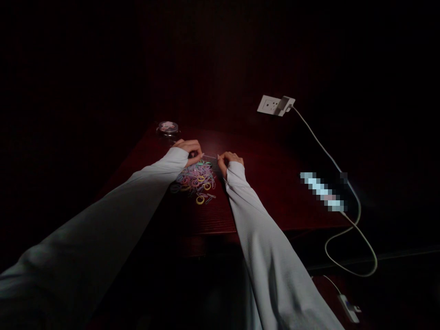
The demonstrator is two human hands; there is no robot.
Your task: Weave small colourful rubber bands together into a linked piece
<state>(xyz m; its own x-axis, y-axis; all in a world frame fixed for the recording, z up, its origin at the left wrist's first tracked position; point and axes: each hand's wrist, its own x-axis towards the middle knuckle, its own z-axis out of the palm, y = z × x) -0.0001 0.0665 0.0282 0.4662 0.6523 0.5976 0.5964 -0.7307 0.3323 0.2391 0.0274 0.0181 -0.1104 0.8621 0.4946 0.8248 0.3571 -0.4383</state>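
Note:
My left hand [191, 149] is closed in a pinch over the far edge of a heap of small pastel pieces [195, 176], many of them narrow and clip-like. Several yellow rings [200, 200] lie among and in front of them. To the right of the heap, my right hand [228, 159] is also pinched closed. Between the two sets of fingertips runs a thin pale line [210, 157], which looks like the edge of something clear. Whether it is a bag or a thread, I cannot tell in the dim light.
A round clear container [168, 128] stands at the back left of the dark red table [275, 201]. At the right lies a blurred-out bright object [323, 191] with a white cable [318, 137] leading to a wall socket [270, 105]. A power strip [349, 308] sits lower right.

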